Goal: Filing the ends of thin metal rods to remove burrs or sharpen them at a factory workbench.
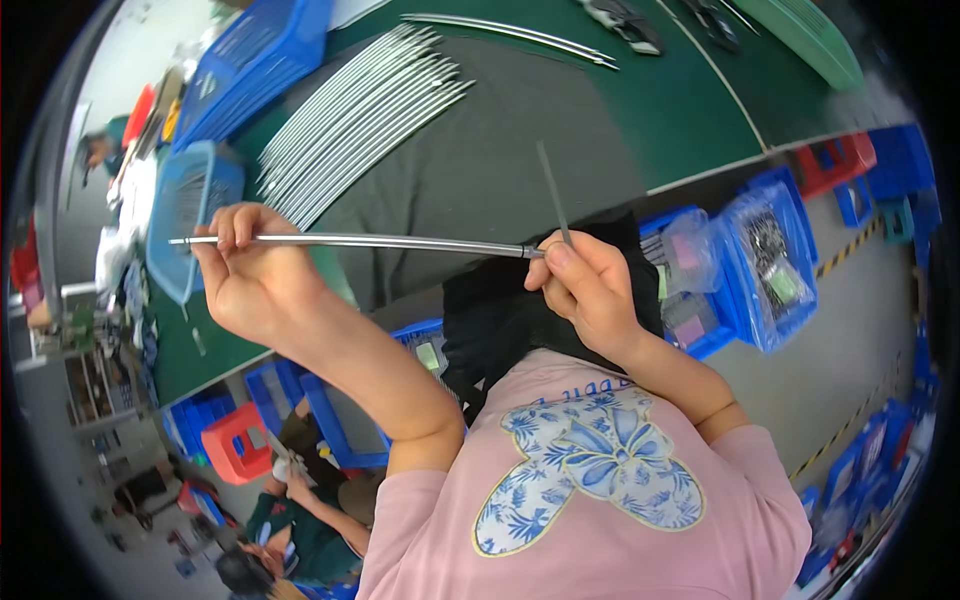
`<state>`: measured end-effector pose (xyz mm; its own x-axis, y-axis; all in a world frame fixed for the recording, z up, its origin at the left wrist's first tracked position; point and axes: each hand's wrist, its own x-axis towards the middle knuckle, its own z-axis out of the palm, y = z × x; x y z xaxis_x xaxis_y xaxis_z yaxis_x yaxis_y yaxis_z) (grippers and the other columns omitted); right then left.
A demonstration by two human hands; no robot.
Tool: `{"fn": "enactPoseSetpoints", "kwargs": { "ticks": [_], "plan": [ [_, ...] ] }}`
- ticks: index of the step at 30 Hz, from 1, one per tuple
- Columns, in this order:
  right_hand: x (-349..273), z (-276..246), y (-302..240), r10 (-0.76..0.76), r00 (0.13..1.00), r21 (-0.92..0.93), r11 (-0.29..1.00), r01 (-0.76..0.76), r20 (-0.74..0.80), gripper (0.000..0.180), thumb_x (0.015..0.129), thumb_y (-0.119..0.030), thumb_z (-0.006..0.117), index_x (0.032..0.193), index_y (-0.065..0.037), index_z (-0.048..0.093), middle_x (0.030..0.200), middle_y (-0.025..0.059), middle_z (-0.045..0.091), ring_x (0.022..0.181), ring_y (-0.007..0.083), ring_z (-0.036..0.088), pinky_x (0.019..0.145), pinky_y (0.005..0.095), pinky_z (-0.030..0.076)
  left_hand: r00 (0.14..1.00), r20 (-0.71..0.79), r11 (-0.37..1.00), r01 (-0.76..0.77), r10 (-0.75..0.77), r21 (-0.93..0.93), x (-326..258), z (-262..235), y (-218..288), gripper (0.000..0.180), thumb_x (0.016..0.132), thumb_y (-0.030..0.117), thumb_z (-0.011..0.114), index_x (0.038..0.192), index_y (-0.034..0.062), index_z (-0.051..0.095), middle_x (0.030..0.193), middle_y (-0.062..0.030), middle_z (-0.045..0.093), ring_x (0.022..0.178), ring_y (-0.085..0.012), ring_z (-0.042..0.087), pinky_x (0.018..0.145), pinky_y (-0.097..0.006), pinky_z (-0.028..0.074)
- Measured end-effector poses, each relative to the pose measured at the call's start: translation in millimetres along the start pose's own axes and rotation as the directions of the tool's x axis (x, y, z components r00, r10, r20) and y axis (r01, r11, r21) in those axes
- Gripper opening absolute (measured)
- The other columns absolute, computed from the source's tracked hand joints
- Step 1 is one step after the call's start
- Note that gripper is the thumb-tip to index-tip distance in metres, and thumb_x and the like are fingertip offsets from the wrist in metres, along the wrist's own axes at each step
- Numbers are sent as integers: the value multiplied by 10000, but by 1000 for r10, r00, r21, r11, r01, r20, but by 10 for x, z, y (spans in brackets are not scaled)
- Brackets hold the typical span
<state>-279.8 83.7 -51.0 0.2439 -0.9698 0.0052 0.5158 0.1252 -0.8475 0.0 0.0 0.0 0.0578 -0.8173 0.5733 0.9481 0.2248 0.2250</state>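
Nearest, the right hand (590, 290) pinches a thin needle file (553, 195), fingers closed on it, at the right end of a long metal rod (360, 241). The left hand (245, 270) clamps the rod's left end. Farther off, a row of matching rods (360, 115) lies on the grey mat (520, 150).

I see a green table (690, 110) under a grey mat (500, 150); a fan of metal rods (360, 120) lies on that mat, blue bins (255, 60) just beyond it.
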Motion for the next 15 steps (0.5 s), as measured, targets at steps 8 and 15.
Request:
{"fn": "enactPoseSetpoints", "kwargs": {
  "ticks": [8,15],
  "plan": [
    [-58,-557,-111,-41,988,35,998,47,-150,260,935,-146,450,739,-1,542,586,-14,439,449,26,301,422,203,220,695,-496,408,308,520,859,-691,7,-217,346,937,177,499,1215,-29,490,1227,-151,527,1171,-296,477,1003,-438,325],
    [-86,-844,-296,-33,991,-204,979,6,-130,276,935,-150,457,734,7,561,554,-27,432,455,29,326,423,217,232,857,237,-371,-427,-459,825,-485,743,-1341,319,704,112,705,1010,38,658,1018,-102,607,1043,-289,564,882,-419,429]
  ]
}}
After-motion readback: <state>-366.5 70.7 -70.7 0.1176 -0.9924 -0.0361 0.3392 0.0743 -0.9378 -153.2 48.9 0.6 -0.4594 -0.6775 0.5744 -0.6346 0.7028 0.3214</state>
